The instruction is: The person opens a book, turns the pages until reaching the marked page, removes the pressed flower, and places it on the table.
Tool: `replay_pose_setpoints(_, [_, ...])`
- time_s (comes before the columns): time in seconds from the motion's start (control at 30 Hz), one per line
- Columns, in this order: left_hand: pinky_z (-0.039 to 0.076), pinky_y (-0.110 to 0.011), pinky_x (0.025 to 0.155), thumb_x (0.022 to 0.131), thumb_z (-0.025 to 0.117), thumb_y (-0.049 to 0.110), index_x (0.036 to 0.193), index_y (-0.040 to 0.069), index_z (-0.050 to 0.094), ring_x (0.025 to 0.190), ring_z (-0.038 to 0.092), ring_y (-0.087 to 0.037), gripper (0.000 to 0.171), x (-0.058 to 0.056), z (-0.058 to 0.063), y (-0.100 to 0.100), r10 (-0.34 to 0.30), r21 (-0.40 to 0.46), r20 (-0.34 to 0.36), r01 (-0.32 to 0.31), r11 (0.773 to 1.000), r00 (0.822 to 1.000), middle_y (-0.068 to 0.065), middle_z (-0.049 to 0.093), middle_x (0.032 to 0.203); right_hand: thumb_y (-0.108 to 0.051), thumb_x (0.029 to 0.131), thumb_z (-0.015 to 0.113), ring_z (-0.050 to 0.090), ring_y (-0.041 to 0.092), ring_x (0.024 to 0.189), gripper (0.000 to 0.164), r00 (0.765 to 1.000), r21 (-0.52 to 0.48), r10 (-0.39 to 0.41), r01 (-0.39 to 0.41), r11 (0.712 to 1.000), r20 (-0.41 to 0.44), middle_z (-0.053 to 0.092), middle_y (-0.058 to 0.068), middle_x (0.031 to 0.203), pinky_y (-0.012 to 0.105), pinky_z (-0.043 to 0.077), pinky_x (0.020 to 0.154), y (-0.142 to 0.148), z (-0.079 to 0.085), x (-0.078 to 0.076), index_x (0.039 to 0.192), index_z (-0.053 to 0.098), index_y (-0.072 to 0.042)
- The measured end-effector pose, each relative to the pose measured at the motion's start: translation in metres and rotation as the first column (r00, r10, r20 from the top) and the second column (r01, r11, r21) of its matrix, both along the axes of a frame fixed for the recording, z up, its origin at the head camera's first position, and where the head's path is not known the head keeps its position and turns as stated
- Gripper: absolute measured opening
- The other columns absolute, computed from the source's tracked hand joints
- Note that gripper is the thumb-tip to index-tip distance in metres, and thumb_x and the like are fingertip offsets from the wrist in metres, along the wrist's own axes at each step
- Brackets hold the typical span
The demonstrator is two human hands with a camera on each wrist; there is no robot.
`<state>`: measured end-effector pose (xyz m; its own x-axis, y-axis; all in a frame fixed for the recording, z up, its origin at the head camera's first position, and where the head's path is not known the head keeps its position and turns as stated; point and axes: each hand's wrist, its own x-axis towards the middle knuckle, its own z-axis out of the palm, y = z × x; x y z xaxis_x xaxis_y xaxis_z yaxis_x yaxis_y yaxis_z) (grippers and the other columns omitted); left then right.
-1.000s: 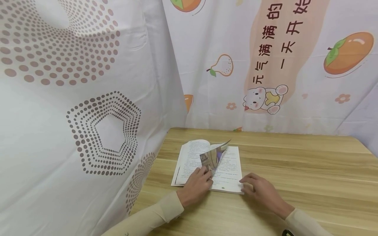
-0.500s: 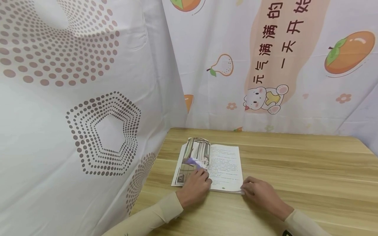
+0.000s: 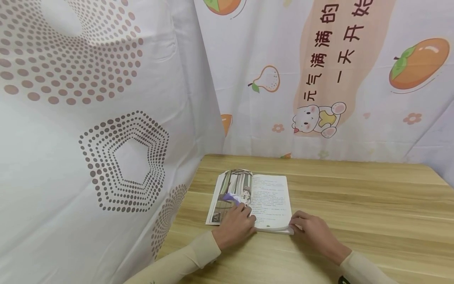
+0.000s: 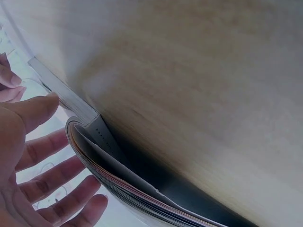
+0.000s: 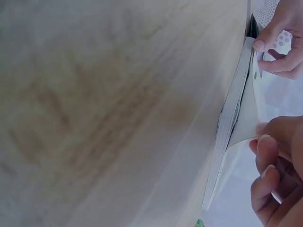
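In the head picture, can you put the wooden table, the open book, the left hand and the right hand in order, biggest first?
1. wooden table
2. open book
3. left hand and right hand: too alike to rank

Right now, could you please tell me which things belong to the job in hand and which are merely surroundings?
Job: open book; left hand, over its lower fold; right hand, pinching a page corner.
Surroundings: wood-grain table; dotted cloth, left; fruit-print cloth, behind.
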<state>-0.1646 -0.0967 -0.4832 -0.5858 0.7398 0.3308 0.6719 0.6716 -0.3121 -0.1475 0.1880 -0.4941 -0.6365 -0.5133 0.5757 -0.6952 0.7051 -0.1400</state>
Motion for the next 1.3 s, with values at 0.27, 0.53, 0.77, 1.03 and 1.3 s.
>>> replay_pose_setpoints(0.27, [0.044, -0.034, 0.069, 0.086, 0.059, 0.056, 0.081, 0.021, 0.069, 0.077, 0.049, -0.018, 0.037, 0.0, 0.003, 0.001, 0.013, -0.021, -0.001, -0.013, 1.0, 1.0, 0.003, 0.058, 0.083, -0.012, 0.071, 0.082, 0.053, -0.005, 0.068, 0.012, 0.997, -0.075, 0.016, -0.011, 0.997, 0.069, 0.064, -0.013, 0.084, 0.019, 0.045, 0.056, 0.002, 0.007, 0.001, 0.077, 0.074, -0.018])
replay_pose_setpoints(0.53, [0.044, -0.034, 0.069, 0.091, 0.057, 0.048, 0.083, 0.022, 0.072, 0.078, 0.05, -0.018, 0.031, 0.0, 0.004, 0.001, 0.024, -0.028, 0.01, -0.024, 0.999, 1.0, 0.002, 0.06, 0.085, -0.012, 0.075, 0.08, 0.049, -0.008, 0.062, 0.011, 0.995, -0.132, -0.002, 0.015, 0.991, 0.103, 0.066, -0.011, 0.089, 0.013, 0.04, 0.053, 0.004, 0.01, 0.002, 0.081, 0.074, -0.018])
replay_pose_setpoints(0.77, [0.044, -0.029, 0.064, 0.089, 0.062, 0.027, 0.09, 0.015, 0.069, 0.073, 0.052, -0.016, 0.014, -0.002, 0.002, 0.001, -0.004, 0.003, -0.037, 0.004, 1.0, 0.999, 0.001, 0.061, 0.083, -0.013, 0.076, 0.08, 0.038, -0.009, 0.05, 0.022, 0.987, -0.215, -0.083, 0.111, 0.97, 0.136, 0.064, -0.009, 0.095, 0.012, 0.032, 0.046, 0.006, 0.013, 0.001, 0.097, 0.072, -0.016])
replay_pose_setpoints(1.03, [0.035, -0.026, 0.059, 0.087, 0.04, 0.001, 0.088, 0.01, 0.058, 0.071, 0.042, -0.015, 0.02, -0.002, 0.005, 0.001, -0.068, 0.156, -0.055, 0.076, 0.985, 0.996, -0.001, 0.046, 0.08, -0.015, 0.077, 0.079, 0.04, -0.008, 0.052, 0.025, 0.969, -0.184, -0.063, 0.109, 0.977, 0.239, 0.063, -0.007, 0.099, 0.016, 0.037, 0.047, 0.011, 0.008, 0.003, 0.101, 0.071, -0.016])
replay_pose_setpoints(1.3, [0.04, -0.029, 0.075, 0.085, 0.062, 0.009, 0.086, 0.02, 0.074, 0.094, 0.045, -0.017, 0.016, -0.005, 0.003, 0.001, -0.072, 0.039, -0.068, 0.075, 0.996, 0.995, 0.004, 0.061, 0.105, -0.017, 0.078, 0.078, 0.044, -0.005, 0.061, 0.021, 0.959, -0.101, -0.066, 0.097, 0.99, 0.275, 0.064, -0.008, 0.1, 0.018, 0.042, 0.055, 0.009, 0.002, 0.004, 0.099, 0.072, -0.018])
